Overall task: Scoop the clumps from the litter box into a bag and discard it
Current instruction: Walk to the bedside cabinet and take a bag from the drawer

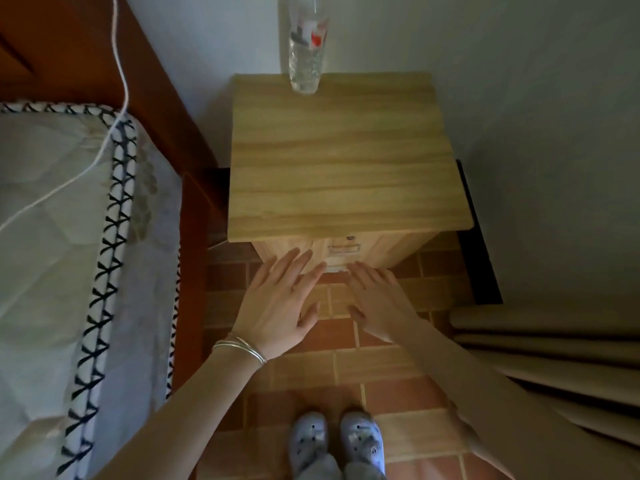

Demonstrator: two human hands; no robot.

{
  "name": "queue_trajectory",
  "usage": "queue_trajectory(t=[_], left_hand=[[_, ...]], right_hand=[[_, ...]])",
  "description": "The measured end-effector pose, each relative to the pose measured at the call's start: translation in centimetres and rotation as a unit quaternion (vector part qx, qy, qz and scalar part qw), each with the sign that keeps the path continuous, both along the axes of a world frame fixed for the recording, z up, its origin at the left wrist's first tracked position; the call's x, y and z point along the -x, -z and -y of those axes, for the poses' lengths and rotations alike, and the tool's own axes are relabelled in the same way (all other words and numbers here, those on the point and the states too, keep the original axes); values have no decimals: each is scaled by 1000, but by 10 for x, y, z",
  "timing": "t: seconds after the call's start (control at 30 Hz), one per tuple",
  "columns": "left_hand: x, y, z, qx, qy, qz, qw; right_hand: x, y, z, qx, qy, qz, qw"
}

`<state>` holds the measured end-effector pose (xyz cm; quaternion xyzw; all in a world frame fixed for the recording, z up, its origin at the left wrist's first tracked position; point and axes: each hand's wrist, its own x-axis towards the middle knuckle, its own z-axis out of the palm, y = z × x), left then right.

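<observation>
- Task items: no litter box, scoop or bag appears anywhere in view; their location cannot be told from this view.
- Left hand (277, 299): released, fingers spread flat, fingertips at the lower front face of the wooden nightstand (346, 161). Thin bangles (239, 348) sit on the wrist.
- Right hand (377, 299): released, fingers extended, holding nothing, fingertips just below the drawer handle (341, 250).
- Step in hand, as a judgement: preparation. Both hands appear to be reaching for a drawer, probably to fetch a bag or scoop. No scooping has started.
- Next move calls for: a hooked grip on the handle and a straight pull toward the near side, with the feet (337, 441) kept clear of the drawer's path.
- Surface: the nightstand top is bare except for a clear plastic bottle (306, 46) standing upright at its far edge.
- Room: floor of reddish-brown tiles (346, 368); a mattress (52, 237) on a dark wood bed frame at left, with a white cable (119, 64) trailing over it; beige curtain folds (554, 358) at right; a pale wall beyond. Lighting is dim.
</observation>
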<state>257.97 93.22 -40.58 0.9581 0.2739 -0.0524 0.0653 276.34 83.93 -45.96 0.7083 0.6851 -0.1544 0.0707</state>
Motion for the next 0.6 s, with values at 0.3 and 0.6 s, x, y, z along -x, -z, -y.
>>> queue_trajectory(t=[0.3, 0.6], left_hand=[[6, 51, -29, -28, 11, -21, 999], [15, 75, -10, 16, -4, -19, 1000]], right_hand=[[-28, 79, -50, 57, 84, -30, 994], [-15, 90, -50, 39, 143, -61, 987]])
